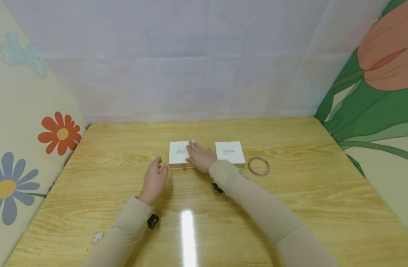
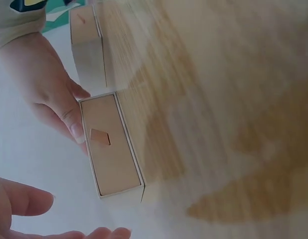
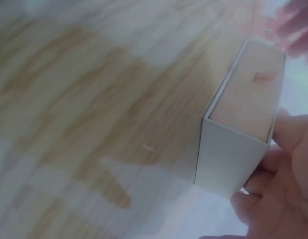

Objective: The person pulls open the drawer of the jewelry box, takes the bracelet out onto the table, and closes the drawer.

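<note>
Two white lidded-looking boxes with faint printing lie side by side on the table. My right hand rests on the top of the left box, its fingers stretched over the right part. In the left wrist view that box shows a tan drawer-like front with a small ribbon tab. My left hand hovers beside its front left corner, fingers loosely extended and holding nothing. The right box sits apart, just right of my right hand. Its front is partly hidden by my right sleeve.
A brownish ring lies right of the right box. Something small and pale shows partly behind my right sleeve. A white scrap lies near the front left of the wooden table. A white cloth hangs behind the table.
</note>
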`<action>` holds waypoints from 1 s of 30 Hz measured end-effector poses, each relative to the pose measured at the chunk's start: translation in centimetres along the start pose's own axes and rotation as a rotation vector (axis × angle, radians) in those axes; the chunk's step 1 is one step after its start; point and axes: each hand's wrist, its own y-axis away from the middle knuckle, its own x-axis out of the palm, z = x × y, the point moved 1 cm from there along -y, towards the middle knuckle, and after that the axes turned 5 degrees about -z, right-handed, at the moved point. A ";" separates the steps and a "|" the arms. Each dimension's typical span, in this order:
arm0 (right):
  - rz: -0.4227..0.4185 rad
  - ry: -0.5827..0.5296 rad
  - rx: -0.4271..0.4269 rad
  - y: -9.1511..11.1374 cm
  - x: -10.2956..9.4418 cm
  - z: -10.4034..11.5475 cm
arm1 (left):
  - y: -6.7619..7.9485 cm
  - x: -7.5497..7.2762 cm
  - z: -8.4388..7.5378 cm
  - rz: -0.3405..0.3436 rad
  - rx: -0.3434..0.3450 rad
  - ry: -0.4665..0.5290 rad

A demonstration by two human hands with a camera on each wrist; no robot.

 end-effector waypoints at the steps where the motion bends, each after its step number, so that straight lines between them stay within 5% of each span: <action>1: 0.001 -0.002 0.003 0.0 -0.1 0.0 | 0.0 -0.1 0.0 -0.002 -0.014 0.009; 7: 0.009 -0.002 0.026 0.0 -0.4 0.1 | 0.2 0.0 0.1 -0.005 -0.067 0.053; 13: 0.022 0.049 0.027 -0.1 -0.7 0.3 | 0.2 0.6 0.3 0.042 -0.182 0.226; 20: 0.024 0.087 0.038 -0.4 -1.1 0.3 | -0.3 1.3 0.2 0.070 -0.229 0.322; 30: 0.021 0.088 0.048 -0.5 -0.7 0.3 | -0.8 2.1 0.4 0.198 -0.316 0.481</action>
